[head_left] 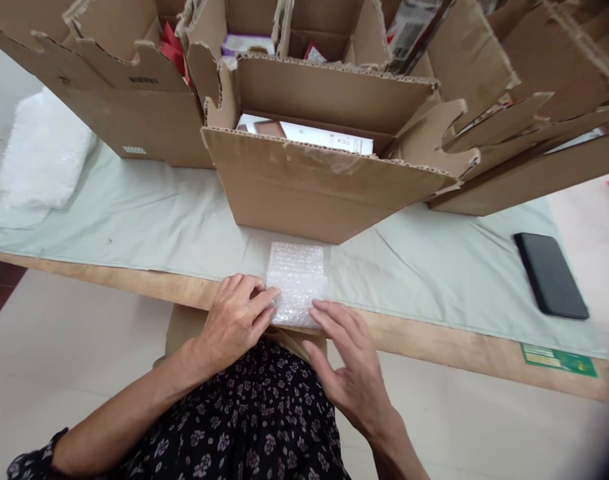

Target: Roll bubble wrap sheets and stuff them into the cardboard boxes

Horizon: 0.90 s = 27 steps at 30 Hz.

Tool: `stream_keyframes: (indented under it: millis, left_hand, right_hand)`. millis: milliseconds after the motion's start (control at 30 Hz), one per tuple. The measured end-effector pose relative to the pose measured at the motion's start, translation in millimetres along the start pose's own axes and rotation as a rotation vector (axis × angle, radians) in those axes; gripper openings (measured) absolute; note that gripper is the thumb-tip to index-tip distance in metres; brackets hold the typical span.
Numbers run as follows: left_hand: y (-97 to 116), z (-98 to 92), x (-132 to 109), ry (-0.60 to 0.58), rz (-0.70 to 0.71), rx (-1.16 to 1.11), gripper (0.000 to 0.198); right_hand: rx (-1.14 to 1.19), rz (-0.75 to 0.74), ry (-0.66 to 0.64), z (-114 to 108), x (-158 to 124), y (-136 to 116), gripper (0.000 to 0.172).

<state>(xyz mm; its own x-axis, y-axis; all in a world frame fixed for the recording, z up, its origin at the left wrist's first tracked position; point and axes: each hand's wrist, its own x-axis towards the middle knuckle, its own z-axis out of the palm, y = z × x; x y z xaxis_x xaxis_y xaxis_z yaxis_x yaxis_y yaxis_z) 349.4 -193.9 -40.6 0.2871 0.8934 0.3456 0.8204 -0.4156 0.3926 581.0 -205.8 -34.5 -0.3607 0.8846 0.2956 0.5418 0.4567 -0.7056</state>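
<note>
A small folded piece of bubble wrap (297, 283) lies at the front edge of the table, in the middle of the head view. My left hand (237, 313) has its fingers bent and closed on the left edge of the wrap, thumb and forefinger at its lower left corner. On the other side, my right hand (347, 357) is open, its fingertips resting on the lower right edge and its thumb spread away. Whether anything lies inside the wrap cannot be made out.
An open cardboard box (329, 193) holding a white printed carton (314, 137) stands just behind. More cut-open cardboard boxes (149, 113) line the back. A stack of bubble wrap (44, 150) is at left, a black phone (551, 275) at right. Cloth (154, 213) covers the wooden table.
</note>
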Motion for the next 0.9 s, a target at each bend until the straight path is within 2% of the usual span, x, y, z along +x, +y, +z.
stream_keyframes:
  millis: [67,133,233,367,467,633,700,800,833,900]
  left_hand:
    - [-0.9,-1.2,0.0,-0.004,0.007,-0.02,0.022]
    - [-0.4,-4.4,-1.6,0.013,0.017,-0.051,0.024]
    - [2.1,-11.4,-5.8,0.011,0.087,-0.104,0.03]
    - [5.8,-15.1,-7.2,-0.019,0.149,-0.157,0.022]
    - [7.5,-11.2,-1.8,0.038,0.045,-0.182,0.027]
    - [7.5,-2.1,11.5,0.054,-0.112,-0.161,0.027]
    - [6.9,0.2,14.8,0.039,-0.136,-0.128,0.024]
    - [6.7,0.2,14.9,0.031,-0.189,-0.119,0.025]
    - [6.8,-1.1,13.4,0.042,-0.215,-0.144,0.027]
    - [7.7,-5.8,8.2,0.087,-0.297,-0.247,0.033]
  right_hand:
    - [-0.231,-0.105,-0.049,3.7,4.2,5.6,0.031]
    - [-0.334,-0.142,-0.055,6.8,8.1,9.0,0.024]
    - [-0.319,-0.175,-0.017,5.8,13.3,9.4,0.023]
    - [-0.213,-0.182,-0.03,0.8,22.6,9.9,0.019]
    - [-0.192,-0.147,-0.029,2.0,31.3,13.1,0.019]
    - [-0.303,-0.147,0.24,2.0,35.4,9.4,0.018]
    - [-0.315,-0.195,0.19,1.1,33.8,6.5,0.02]
    - [-0.348,-0.227,0.011,3.9,34.3,7.7,0.018]
    - [-0.357,-0.218,-0.009,5.5,35.6,9.4,0.018]
    - [-0.325,-0.188,0.032,8.5,38.7,12.7,0.018]
